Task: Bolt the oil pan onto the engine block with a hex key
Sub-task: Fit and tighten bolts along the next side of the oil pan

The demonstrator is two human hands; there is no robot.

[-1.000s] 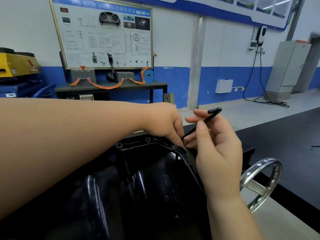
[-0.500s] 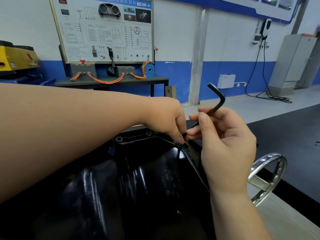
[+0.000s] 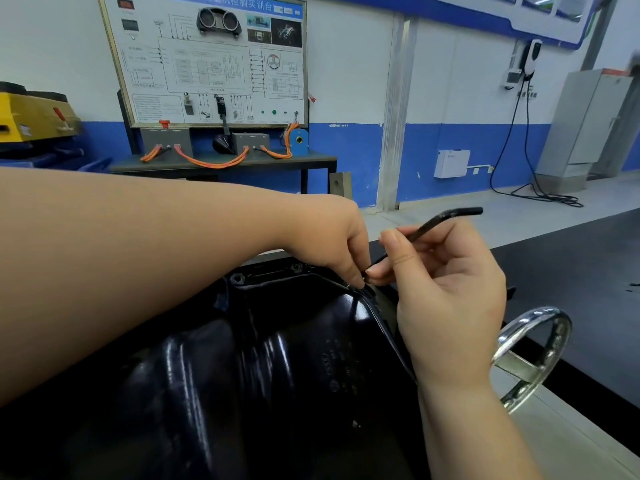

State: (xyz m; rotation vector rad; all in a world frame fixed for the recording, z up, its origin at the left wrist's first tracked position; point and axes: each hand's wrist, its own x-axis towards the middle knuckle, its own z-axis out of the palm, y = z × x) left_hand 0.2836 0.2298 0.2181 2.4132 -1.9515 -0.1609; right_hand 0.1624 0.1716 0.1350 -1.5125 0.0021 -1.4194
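The glossy black oil pan (image 3: 277,368) fills the lower middle of the view, its flange running along the far and right edges. Two bolts (image 3: 237,278) sit in the far flange. My right hand (image 3: 446,306) pinches the long shaft of a black hex key (image 3: 433,225) between thumb and fingers; the short bent arm points right, and the lower tip meets the flange's far right corner. My left hand (image 3: 329,240) reaches across the pan, its fingertips pinching down at that same corner. What they pinch is hidden.
A chrome handwheel (image 3: 533,355) sticks out at the right of the stand, close to my right wrist. Beyond lies a black floor mat (image 3: 571,278). A training board on a dark table (image 3: 221,161) stands against the blue and white wall.
The hex key has turned in my right fingers: its short arm swung from up and left to pointing right. My left hand has stayed at the flange corner.
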